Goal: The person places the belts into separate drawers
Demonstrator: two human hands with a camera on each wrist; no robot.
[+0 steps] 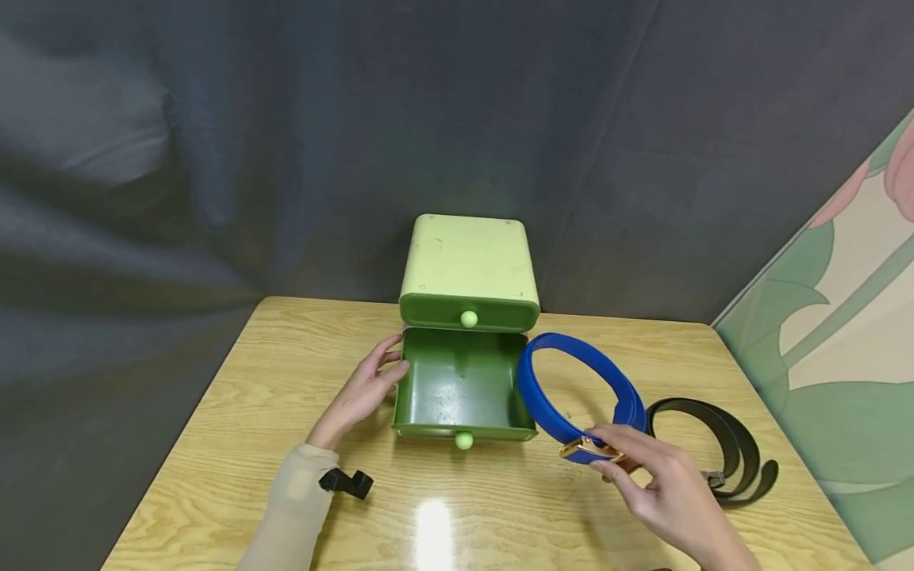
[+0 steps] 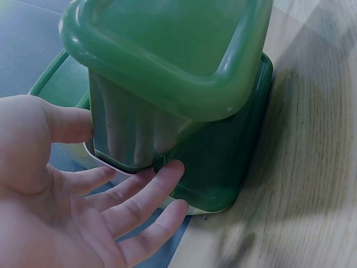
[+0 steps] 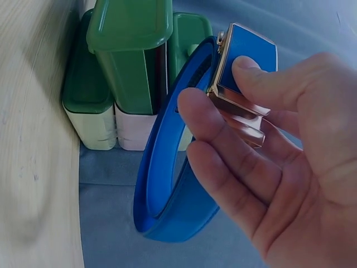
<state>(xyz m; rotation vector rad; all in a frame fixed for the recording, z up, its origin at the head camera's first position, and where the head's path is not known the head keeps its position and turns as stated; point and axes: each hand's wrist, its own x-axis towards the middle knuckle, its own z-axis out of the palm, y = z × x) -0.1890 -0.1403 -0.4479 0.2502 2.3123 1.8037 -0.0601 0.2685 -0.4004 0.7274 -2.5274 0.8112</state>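
My right hand pinches a coiled blue belt by its gold-edged buckle, the thumb on the buckle's blue face. The belt's loop hangs beside the right edge of an open drawer, above the table. At the drawer's left side, my left hand has its thumb by the wall and its fingers spread, as the left wrist view also shows. Nothing lies in the green drawer, which is pulled out below the upper drawer of a small pale-green cabinet.
A coiled black belt lies on the wooden table to the right of my right hand. A dark curtain hangs behind the cabinet. A flower-patterned panel stands along the table's right side.
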